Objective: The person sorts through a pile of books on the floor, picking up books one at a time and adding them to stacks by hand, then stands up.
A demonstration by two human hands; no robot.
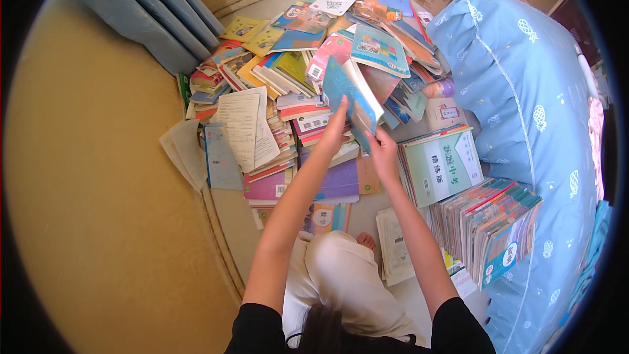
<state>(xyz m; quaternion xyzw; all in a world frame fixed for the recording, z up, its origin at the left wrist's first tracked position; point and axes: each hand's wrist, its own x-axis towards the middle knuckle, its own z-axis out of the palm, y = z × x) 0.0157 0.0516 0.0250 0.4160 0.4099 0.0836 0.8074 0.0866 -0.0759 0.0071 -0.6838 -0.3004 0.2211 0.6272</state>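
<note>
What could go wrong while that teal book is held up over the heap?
Both hands, left and right, pinch only the lower edge of the teal book, so it may tip or slip from the grip onto the loose heap. Books there lie tilted and overlapping; a knock could slide them. The neat stack leans against the bed and might topple.

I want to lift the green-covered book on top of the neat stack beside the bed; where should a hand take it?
Grip the green-covered book by its near lower edge, coming from the floor side. It lies flat on the neat stack, and the blue bed probably blocks its far side.
</note>
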